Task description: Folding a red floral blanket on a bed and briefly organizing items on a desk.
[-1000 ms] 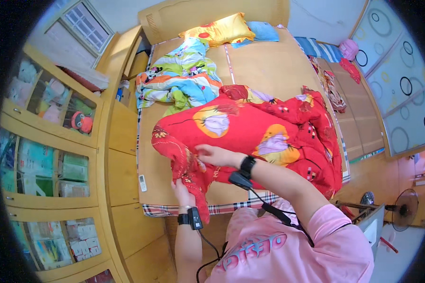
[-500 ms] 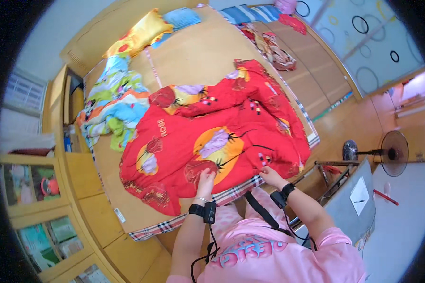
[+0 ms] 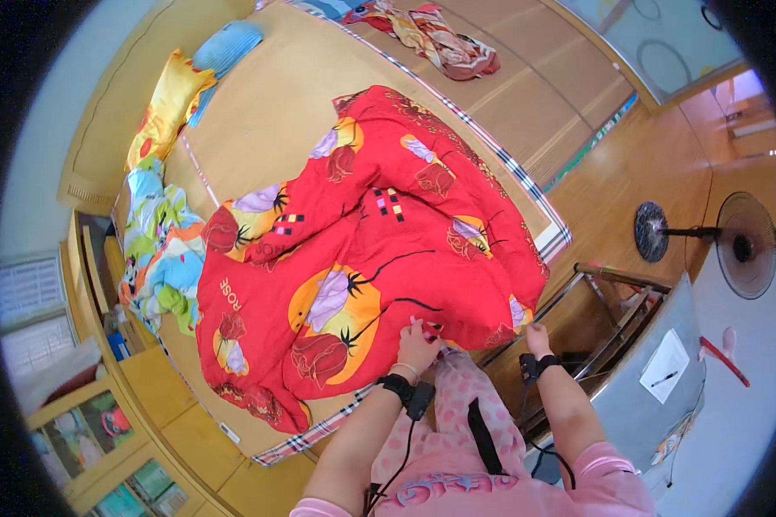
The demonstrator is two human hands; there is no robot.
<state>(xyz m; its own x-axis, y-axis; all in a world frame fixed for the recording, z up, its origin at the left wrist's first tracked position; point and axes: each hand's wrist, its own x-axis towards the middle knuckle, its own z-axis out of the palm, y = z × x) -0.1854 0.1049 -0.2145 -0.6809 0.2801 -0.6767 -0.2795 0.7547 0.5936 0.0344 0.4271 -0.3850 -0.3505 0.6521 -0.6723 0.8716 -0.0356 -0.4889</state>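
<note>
The left hand grasps a small gather of cloth at the near edge of a red quilt, fingers bent over the fabric. The right hand is curled at the quilt's near right corner, fingertips meeting the edge; whether they clamp it cannot be told. Both wrists carry black straps with small boxes.

The quilt lies across the near part of the bed, its near right portion reaching past the mattress edge. The cloth is soft and padded, creased into broad folds, printed with orange rounds, lilac blooms, dark red roses and small checks.

The bed surface is flat, tan and smooth, with plaid edging. Rumpled multicoloured bedding, a yellow pillow and a ribbed blue pillow occupy its far left side. A crumpled patterned cloth rests on the adjoining tan platform.

To the right, a fan stands beyond a grey table bearing white paper; to the left is a pale wooden cabinet with glazed doors
</note>
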